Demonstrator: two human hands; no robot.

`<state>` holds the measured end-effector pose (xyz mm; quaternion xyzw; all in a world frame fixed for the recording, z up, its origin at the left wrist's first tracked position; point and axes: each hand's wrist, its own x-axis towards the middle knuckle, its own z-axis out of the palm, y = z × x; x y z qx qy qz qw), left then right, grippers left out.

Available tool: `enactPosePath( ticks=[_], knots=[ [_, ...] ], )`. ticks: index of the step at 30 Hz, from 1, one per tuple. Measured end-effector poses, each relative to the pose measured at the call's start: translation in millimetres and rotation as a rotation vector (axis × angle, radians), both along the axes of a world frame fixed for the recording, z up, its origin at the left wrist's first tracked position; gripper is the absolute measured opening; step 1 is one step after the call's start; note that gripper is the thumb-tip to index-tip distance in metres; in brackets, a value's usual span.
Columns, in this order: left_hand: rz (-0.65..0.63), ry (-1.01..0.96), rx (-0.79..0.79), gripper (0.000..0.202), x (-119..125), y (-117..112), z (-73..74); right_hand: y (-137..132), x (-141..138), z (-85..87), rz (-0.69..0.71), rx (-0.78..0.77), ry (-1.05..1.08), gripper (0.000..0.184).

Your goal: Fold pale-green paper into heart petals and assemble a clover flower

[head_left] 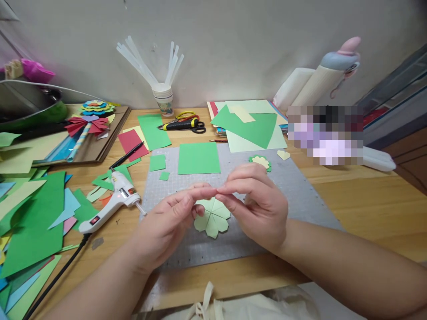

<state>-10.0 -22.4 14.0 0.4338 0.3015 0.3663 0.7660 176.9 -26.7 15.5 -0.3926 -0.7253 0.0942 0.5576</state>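
My left hand (170, 218) points to the right with its index finger stretched out and holds nothing that I can see. At its fingertip, my right hand (258, 204) pinches with thumb and index finger; anything between them is too small or hidden to make out. Below both hands a pale green paper flower (213, 220), with crossing crease lines, lies on the grey cutting mat (267, 244). Beyond the right hand are a green-and-cream scalloped paper flower (260, 162) and a small cream paper heart (283, 154). A green paper square (199, 158) lies at the mat's far side.
A white hot glue gun (115, 200) with a black cord lies left of the mat. Paper scraps (36, 213) pile up further left. Behind stand a paper cup (164, 100) of glue sticks, a utility knife (180, 125) and a paper stack (256, 133).
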Motion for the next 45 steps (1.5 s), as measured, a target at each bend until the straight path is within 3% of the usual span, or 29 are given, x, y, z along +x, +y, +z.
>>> enactPosePath(
  ticks=[5, 7, 9, 12, 14, 17, 19, 21, 23, 26, 29, 33, 39, 45],
  knots=[
    [-0.138, -0.113, -0.083, 0.038, 1, 1, -0.4, 5, 1, -6.7, -0.09, 0.132, -0.158, 0.009],
    [-0.131, -0.132, -0.109, 0.039, 1, 2, 1.3, 10, 3, -6.0, -0.103, 0.149, -0.197, 0.008],
    [-0.016, -0.137, -0.136, 0.037, -1, 6, 3.9, 18, 8, 0.4, -0.158, 0.165, -0.226, 0.009],
    [0.295, -0.102, -0.148, 0.022, -7, 16, 7.8, 34, 26, 17.6, -0.326, 0.159, -0.255, 0.011],
    [0.46, -0.002, -0.067, 0.015, -11, 23, 8.8, 43, 44, 27.4, -0.395, 0.084, -0.288, 0.011],
    [0.528, 0.231, 0.074, 0.014, -14, 27, 5.7, 48, 70, 28.1, -0.476, -0.188, -0.397, 0.023],
    [0.488, 0.35, 0.094, 0.013, -12, 24, 1.1, 42, 79, 19.2, -0.542, -0.315, -0.471, 0.027],
    [0.408, 0.483, 0.161, 0.018, -10, 20, -3.9, 29, 78, 7.1, -0.417, -0.359, -0.578, 0.015],
    [0.284, 0.722, 0.405, 0.03, -7, 16, -8.3, 12, 68, -3.0, -0.25, -0.347, -0.683, 0.043],
    [0.072, 1.045, 0.815, 0.032, -6, 12, -12.7, -15, 45, -9.7, 0.006, -0.404, -0.758, 0.035],
    [-0.015, 1.128, 0.975, 0.021, -7, 10, -13.4, -34, 26, -10.9, 0.124, -0.498, -0.761, 0.033],
    [-0.142, 1.246, 1.064, 0.012, -6, 6, -6.7, -43, 16, -15.8, 0.167, -0.549, -0.735, 0.035],
    [-0.323, 1.377, 1.099, 0.022, -4, -9, 5.4, -42, 17, -21.9, 0.17, -0.565, -0.742, 0.035],
    [-0.382, 1.432, 1.169, 0.036, -9, -21, -5.7, -44, 17, -24.5, 0.152, -0.533, -0.817, 0.036]
  ],
)
